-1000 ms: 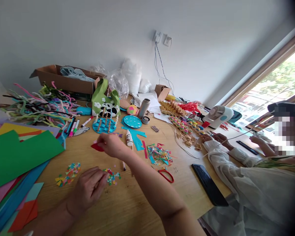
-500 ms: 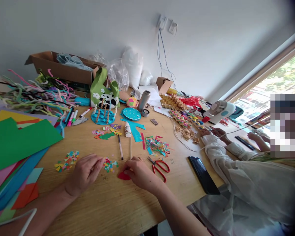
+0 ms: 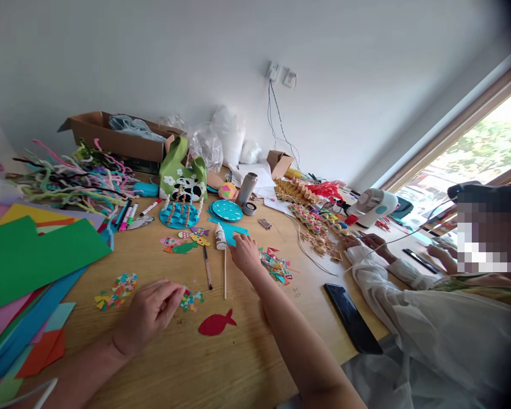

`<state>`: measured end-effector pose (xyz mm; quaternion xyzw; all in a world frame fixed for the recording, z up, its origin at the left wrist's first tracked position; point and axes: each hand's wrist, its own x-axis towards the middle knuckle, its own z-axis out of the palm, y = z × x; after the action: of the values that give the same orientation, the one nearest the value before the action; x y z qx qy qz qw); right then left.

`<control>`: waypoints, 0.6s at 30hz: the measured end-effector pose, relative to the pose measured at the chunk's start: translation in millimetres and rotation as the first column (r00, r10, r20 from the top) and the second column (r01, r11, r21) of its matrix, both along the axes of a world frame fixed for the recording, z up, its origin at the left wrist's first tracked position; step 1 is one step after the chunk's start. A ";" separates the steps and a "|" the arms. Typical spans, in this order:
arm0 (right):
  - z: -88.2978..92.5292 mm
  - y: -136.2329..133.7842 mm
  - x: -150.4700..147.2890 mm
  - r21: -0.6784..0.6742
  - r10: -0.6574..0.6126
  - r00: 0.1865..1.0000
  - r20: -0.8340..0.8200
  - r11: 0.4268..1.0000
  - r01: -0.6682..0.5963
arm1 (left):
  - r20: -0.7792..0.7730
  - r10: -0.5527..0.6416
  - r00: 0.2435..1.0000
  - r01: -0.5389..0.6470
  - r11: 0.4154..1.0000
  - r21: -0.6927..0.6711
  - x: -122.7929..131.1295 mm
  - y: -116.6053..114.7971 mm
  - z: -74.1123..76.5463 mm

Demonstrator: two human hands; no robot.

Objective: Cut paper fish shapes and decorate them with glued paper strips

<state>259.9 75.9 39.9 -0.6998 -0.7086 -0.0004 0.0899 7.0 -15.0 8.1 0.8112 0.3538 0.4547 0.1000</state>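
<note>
My left hand rests on the table with its fingers pinched together, beside a small pile of coloured paper bits; what it holds, if anything, I cannot make out. My right hand reaches forward, fingers stretched out over the blue paper strips, just right of a white glue bottle. A red paper fish lies flat between my arms. Near it are a thin wooden stick and a pen. My right forearm hides the red-handled scissors.
Several decorated paper fish lie ahead, near a blue disc with twisted posts. Coloured paper sheets cover the left. Paper scraps and a black phone lie to the right, where a person in white sleeves works.
My right hand has let go of the red fish and moved forward to the blue strips. The fish now lies fully in view. My left hand stays by the paper bits.
</note>
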 end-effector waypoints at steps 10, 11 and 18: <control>7.2 70.7 32.5 -0.084 -0.024 0.996 0.088 0.996 0.031 | 0.017 -0.009 1.000 0.009 1.000 -0.025 1.0 1.6 -3.3; 8.2 76.3 33.3 -0.103 0.014 0.996 0.091 0.995 -0.004 | 0.015 -0.011 1.000 0.011 1.000 -0.026 1.2 1.7 -3.9; -1.3 95.3 24.3 -0.188 0.115 0.986 0.119 0.978 -0.091 | -0.003 -0.017 1.000 0.017 0.999 -0.045 1.6 1.7 -2.2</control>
<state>284.2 171.2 38.6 -0.6659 -0.7454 0.0240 -0.0205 8.6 -13.3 5.9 0.8126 0.3572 0.4444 0.1212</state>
